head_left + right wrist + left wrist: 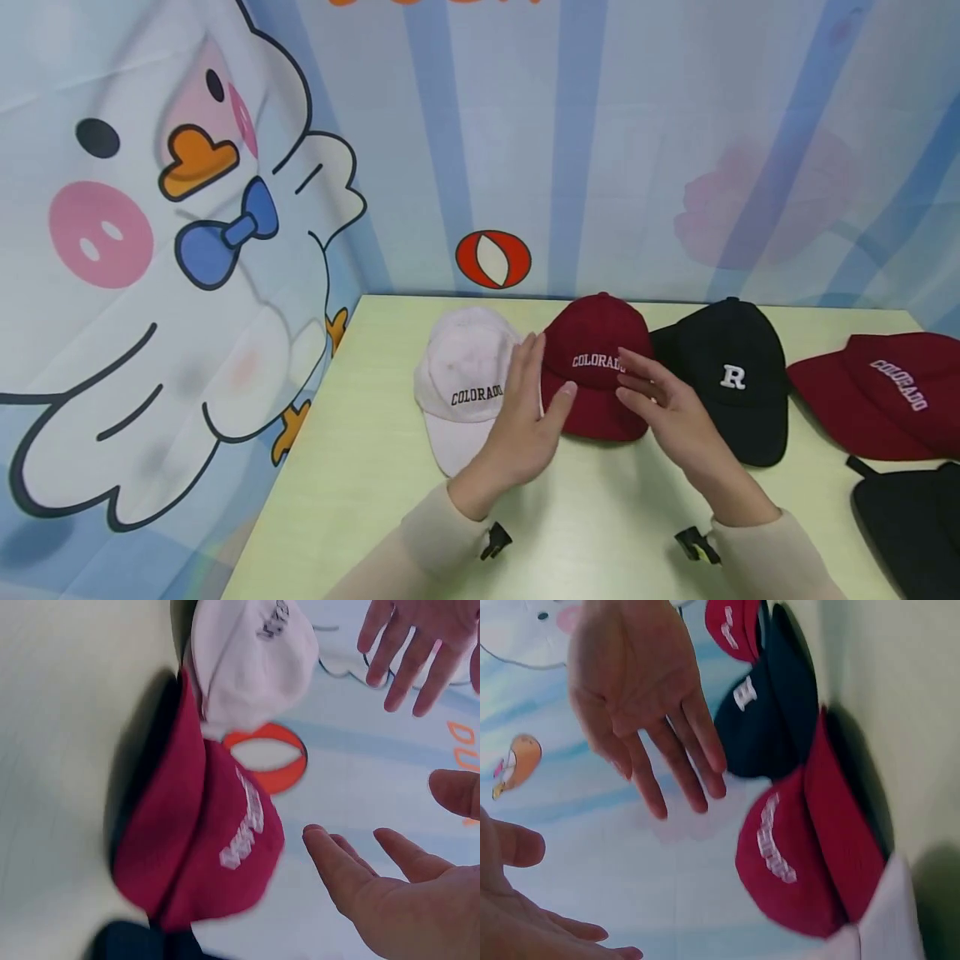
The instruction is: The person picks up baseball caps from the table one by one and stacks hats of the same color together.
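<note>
Both hands hover over the table in front of a dark red baseball cap (pixel 592 400) lettered COLORADO. My left hand (pixel 517 425) has its fingers straight and its thumb spread, and it overlaps the edge of a white COLORADO cap (pixel 461 367) in the head view. Facing it, my right hand (pixel 678 421) holds its fingers loosely extended, between the red cap and a black cap (pixel 750 358) with a white R. In the right wrist view, air shows between the right hand (pixel 405 892) and the red cap (pixel 232 847). Neither hand holds anything.
Another dark red COLORADO cap (pixel 877 400) lies at the right end of the row. Below it sits a black zipped-looking case (pixel 907 517). A printed cloth (pixel 495 150) hangs behind the pale table (pixel 360 467). Small black strap clips (pixel 495 542) hang at both wrists.
</note>
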{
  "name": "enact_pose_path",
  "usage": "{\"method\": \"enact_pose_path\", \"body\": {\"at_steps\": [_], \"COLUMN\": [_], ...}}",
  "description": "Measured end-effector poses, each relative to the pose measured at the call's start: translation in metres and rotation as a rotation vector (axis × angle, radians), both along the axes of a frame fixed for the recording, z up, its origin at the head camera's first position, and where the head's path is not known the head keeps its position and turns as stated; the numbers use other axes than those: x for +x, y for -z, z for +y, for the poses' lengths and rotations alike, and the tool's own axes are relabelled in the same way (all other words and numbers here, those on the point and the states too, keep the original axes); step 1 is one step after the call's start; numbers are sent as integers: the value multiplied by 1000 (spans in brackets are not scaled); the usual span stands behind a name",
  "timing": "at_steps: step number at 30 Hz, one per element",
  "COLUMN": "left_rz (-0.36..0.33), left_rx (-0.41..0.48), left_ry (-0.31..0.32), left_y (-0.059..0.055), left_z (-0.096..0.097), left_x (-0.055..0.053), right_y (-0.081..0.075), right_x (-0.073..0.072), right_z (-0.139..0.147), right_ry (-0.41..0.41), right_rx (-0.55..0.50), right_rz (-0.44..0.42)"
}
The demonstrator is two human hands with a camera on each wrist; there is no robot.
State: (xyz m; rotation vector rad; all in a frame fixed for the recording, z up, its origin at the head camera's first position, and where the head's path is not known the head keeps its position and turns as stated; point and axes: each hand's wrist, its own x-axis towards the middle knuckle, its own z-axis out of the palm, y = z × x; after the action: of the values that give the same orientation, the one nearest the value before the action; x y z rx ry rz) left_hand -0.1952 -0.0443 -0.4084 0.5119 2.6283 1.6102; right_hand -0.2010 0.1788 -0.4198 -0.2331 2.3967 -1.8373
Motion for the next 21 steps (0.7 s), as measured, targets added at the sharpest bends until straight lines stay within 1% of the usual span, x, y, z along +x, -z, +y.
{"method": "enact_pose_path", "body": {"at_steps": [3,5,8,10,12,14,18,19,21], "left_rz": [-24,-54,-98,-132,-170,-209,-300,-320,-360], "left_rx": [8,11,11,21,33,42,64,66,73], "left_ry": [78,135,209,250,275,291,334,343,365], "left_y": [1,1,2,4,6,9,15,17,20], "left_z": [19,31,50,63,76,88,111,117,129], "left_x": [8,13,19,22,24,26,29,30,31], "right_y": [-2,-1,4,7,11,14,18,19,24], "right_x": [9,16,24,31,37,43,51,53,57], "right_z": [22,36,61,77,95,109,129,133,147], "right_ry": [44,78,115,147,188,271,496,553,641], "right_rx": [48,65,47,41,34,85,220,231,217], "right_rz": [63,106,147,156,130,99,2,-7,-3]}}
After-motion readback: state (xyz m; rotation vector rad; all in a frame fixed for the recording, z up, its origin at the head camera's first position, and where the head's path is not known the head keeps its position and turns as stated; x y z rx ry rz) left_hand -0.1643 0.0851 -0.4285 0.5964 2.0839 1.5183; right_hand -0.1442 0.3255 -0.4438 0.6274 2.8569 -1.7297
